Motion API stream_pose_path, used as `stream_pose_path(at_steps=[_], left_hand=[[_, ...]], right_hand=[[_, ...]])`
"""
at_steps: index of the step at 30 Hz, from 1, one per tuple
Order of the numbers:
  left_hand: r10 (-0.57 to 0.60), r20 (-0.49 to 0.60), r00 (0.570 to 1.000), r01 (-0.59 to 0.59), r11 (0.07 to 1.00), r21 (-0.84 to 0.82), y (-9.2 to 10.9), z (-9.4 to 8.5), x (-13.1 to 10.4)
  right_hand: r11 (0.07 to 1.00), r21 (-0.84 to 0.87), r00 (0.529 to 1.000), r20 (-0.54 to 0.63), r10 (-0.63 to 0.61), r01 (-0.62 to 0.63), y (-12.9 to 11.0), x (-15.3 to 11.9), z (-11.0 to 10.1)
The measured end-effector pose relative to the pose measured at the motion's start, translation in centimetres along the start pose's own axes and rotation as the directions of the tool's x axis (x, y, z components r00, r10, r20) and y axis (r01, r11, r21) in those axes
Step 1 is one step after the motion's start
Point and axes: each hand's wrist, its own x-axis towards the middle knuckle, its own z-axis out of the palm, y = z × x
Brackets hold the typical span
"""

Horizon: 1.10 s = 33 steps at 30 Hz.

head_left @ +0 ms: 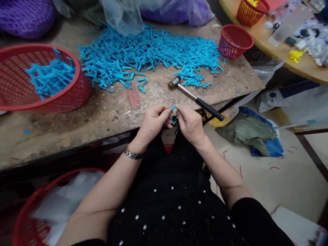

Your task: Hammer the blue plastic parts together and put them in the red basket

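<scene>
At the table's front edge my left hand (155, 121) and my right hand (190, 122) meet, both pinching one small blue plastic piece (173, 108). A thin bent blue stem shows below the fingertips; the rest of the piece is hidden by them. Just beyond my right hand lies a hammer (188, 91) with a black grip, its head towards the pile and its handle reaching past the table edge. Farther back spreads a large pile of similar blue plastic pieces (143, 48).
A red basket (77, 92) with blue pieces stands left on the worktable (99, 116). A smaller red basket (235, 42) is at the back right. Purple bags (176, 12) line the back. Below left sits a red basket (25, 212) holding clear plastic; right, a green-grey bag (248, 131) lies on the floor.
</scene>
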Motion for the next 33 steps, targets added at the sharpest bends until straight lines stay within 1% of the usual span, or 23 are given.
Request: stream_pose_path(at_steps=[4, 8, 13, 17, 21, 25, 29, 33], left_hand=[[-0.021, 0.012, 1.000, 0.021, 1.000, 0.000, 0.1, 0.0, 0.0], [-0.018, 0.022, 1.000, 0.019, 0.999, -0.027, 0.2, 0.1, -0.1], [-0.049, 0.098, 0.994, 0.053, 0.998, -0.042, 0.3, -0.2, -0.2], [-0.062, 0.111, 0.992, 0.067, 0.997, -0.042, 0.3, -0.4, -0.3], [-0.052, 0.142, 0.988, 0.065, 0.994, -0.085, 0.4, -0.4, -0.4], [-0.050, 0.187, 0.981, 0.081, 0.983, -0.162, 0.2, -0.1, -0.4], [-0.060, 0.125, 0.990, 0.084, 0.979, -0.188, 0.2, 0.4, -0.6], [-0.039, 0.030, 0.999, 0.043, 0.988, -0.149, 0.3, 0.5, -0.7]], right_hand=[[0.998, 0.067, 1.000, 0.001, 0.005, -0.005, -0.1, 0.1, -0.5], [0.986, 0.164, 0.999, -0.033, 0.025, -0.019, -0.3, 0.2, -1.0], [0.968, 0.244, 0.996, -0.049, 0.073, -0.059, -0.1, 0.4, -1.1], [0.958, 0.275, 0.994, -0.048, 0.093, -0.076, -0.3, 0.5, -1.4], [0.948, 0.312, 0.992, -0.079, 0.095, -0.066, -0.3, 0.7, -1.5], [0.922, 0.372, 0.982, -0.104, 0.157, -0.108, -0.3, 0.7, -1.3], [0.897, 0.430, 0.974, -0.144, 0.177, -0.100, -0.3, 0.8, -0.9], [0.891, 0.435, 0.972, -0.124, 0.201, -0.128, -0.2, 0.7, -0.6]])
